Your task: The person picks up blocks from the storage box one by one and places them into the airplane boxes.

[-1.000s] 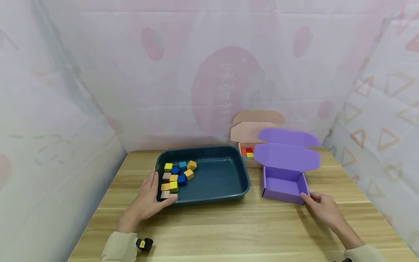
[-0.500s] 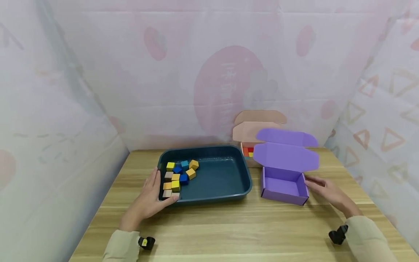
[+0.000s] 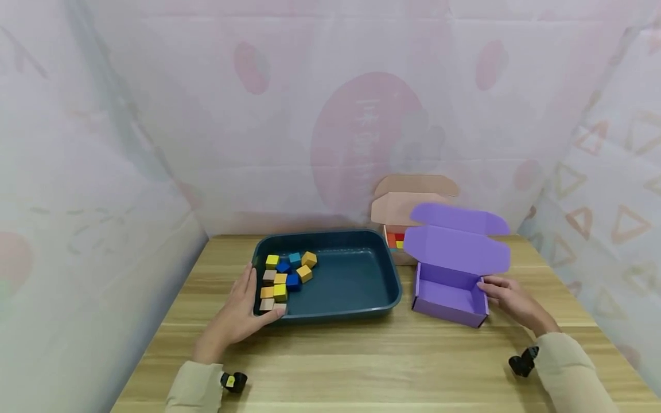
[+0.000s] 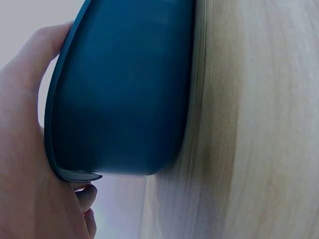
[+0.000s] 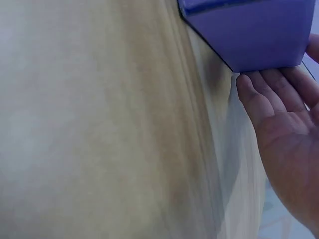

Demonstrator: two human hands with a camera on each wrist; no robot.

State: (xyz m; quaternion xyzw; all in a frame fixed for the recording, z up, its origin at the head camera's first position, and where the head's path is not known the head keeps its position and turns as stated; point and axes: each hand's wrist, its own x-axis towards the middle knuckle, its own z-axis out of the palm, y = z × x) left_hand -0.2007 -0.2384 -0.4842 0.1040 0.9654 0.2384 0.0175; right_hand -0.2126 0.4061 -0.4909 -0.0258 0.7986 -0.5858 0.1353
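from here i see a smooth, slightly glossy plastic-looking tray (image 3: pixel 343 281) on the left, a matt card purple box (image 3: pixel 449 310) on the right, a smooth wood-grain table (image 3: pixel 372 367), creased cloth (image 3: pixel 289 132) far back.

From above, entry is free into right part of dark tray (image 3: pixel 345 281) and into purple box (image 3: pixel 446 293). Cubes (image 3: pixel 280 279) crowd tray's left part. Raised purple lid (image 3: pixel 454 248) stands before pink box (image 3: pixel 405 260), hindering front access.

table (image 3: pixel 361 367): tray (image 3: pixel 346 281), purple box (image 3: pixel 448 312), pink box (image 3: pixel 393 208)
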